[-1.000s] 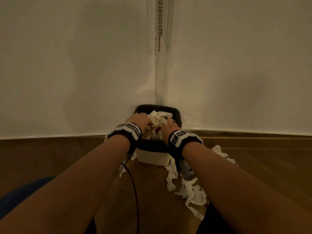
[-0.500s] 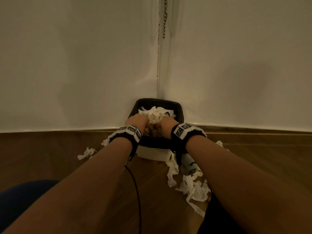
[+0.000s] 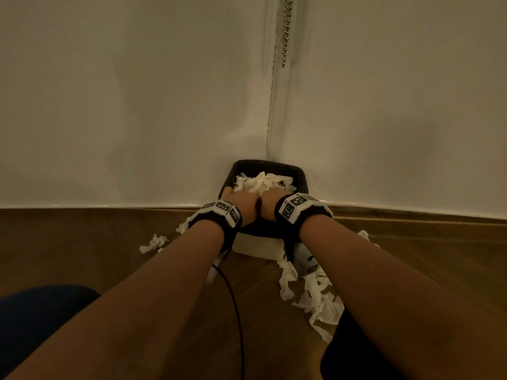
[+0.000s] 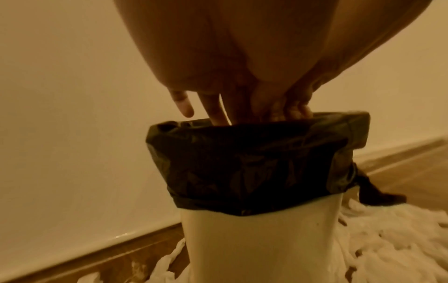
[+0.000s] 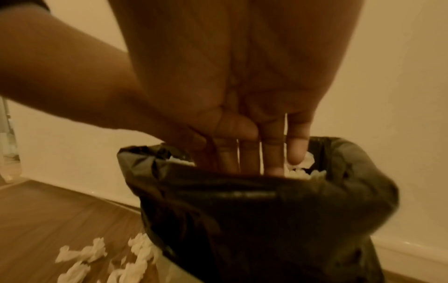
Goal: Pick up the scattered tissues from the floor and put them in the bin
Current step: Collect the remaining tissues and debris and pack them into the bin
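Head view — both hands (image 3: 258,204) flat-fingered, pressing tissues (image 3: 260,182) into bin (image 3: 258,244) — no legible writing.

No readable text, only coded black-and-white markers on both wristbands (image 3: 225,211)

Bin (image 3: 258,244) stands in the wall corner on the wood floor (image 3: 82,256) — white body, black liner (image 3: 297,174) folded over the rim. Heap of white tissues (image 3: 260,182) fills the opening. Left hand (image 3: 241,200) and right hand (image 3: 271,200) side by side, touching, both pressed down on the near part of the heap; fingers hidden in the tissue, so grip cannot be read. Each wrist carries a black strap with a white marker block (image 3: 295,208). Loose tissues on the floor: a small piece (image 3: 153,242) left of the bin, a larger strewn pile (image 3: 315,297) right of it under the right forearm. Black cable (image 3: 233,311) runs across the floor between the forearms. Bead chain (image 3: 285,28) hangs in the corner above.
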